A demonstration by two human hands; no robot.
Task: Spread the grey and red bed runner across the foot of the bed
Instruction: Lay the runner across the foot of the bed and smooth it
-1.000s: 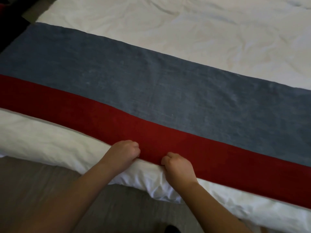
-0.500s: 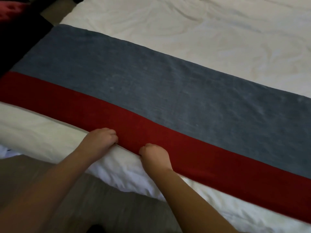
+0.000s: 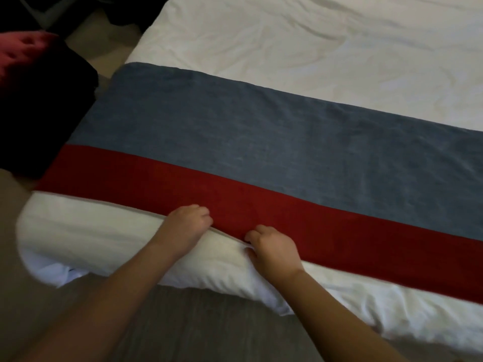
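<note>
The bed runner (image 3: 261, 142) lies flat across the foot of the white bed (image 3: 300, 48), a wide grey band on the far side and a red band along the near side. Its left end reaches the bed's left edge. My left hand (image 3: 187, 226) and my right hand (image 3: 274, 246) sit side by side at the runner's near red hem, fingers curled over that edge and gripping it. The fingertips are hidden under the fabric. Below the hem the white duvet (image 3: 104, 246) rolls over the bed's foot.
A dark object (image 3: 39, 121) with something red (image 3: 23, 53) on top stands on the floor to the left of the bed. Grey-brown floor (image 3: 196, 325) runs along the foot of the bed beneath my arms.
Both hands, still gripping the red hem, have shifted left along the bed with my view. The runner's left end and the bed's left corner have come into sight.
</note>
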